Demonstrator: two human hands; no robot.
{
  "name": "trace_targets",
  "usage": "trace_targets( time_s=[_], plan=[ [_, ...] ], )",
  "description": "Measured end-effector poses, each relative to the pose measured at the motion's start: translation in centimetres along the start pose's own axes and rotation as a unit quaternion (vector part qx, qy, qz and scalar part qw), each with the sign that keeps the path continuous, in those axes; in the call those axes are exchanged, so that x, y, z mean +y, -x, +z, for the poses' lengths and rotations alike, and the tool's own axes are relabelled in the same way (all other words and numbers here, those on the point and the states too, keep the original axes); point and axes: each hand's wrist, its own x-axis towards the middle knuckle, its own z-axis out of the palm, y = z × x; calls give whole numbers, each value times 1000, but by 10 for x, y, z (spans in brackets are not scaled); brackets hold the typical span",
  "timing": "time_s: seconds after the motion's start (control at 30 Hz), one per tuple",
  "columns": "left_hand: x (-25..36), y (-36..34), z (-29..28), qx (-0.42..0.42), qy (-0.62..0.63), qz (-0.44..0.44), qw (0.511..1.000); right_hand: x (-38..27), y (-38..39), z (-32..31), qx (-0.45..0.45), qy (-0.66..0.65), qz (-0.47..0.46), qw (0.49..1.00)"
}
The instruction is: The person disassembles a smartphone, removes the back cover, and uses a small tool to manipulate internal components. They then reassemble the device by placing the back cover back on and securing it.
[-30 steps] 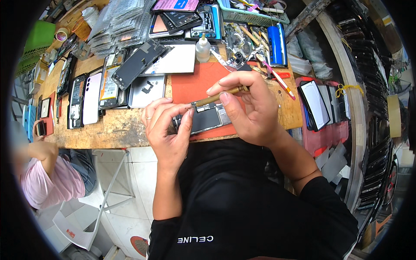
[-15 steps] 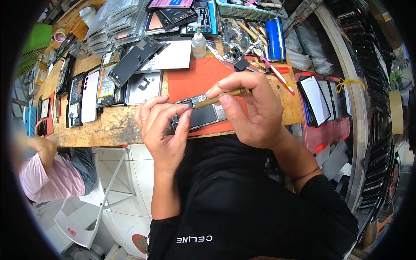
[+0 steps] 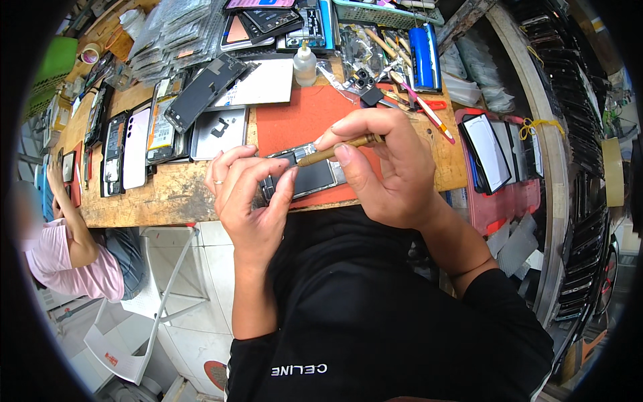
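Left head-worn fisheye, upright view; looks down from near above hands (image 3: pixel 398 175), workbench (image 3: pixel 167 202).

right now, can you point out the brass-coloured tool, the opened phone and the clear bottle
Brass-coloured tool (image 3: pixel 320 157): head view, on its thick shaft.
Opened phone (image 3: pixel 315 177): head view, on the dark flat panel inside it.
Clear bottle (image 3: pixel 305 70): head view, on its body, below the neck.
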Motion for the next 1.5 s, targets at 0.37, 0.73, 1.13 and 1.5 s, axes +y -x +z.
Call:
trace_targets(
  time_s=[0.37, 0.73, 1.13, 1.5],
  plan=[
    [-1, 6, 4, -88, -22, -14, 996, -2, 2, -28, -74, 141, -10, 987],
    [19, 19, 26, -206, -34, 32, 977, 16, 16, -36, -139, 180, 53, 972],
    [16, 21, 33, -208, -50, 34, 976, 12, 7, -39, -195, 167, 33, 966],
    [17, 19, 37, -196, -46, 51, 978, 8, -13, -43, -315, 190, 31, 929]
  ],
)
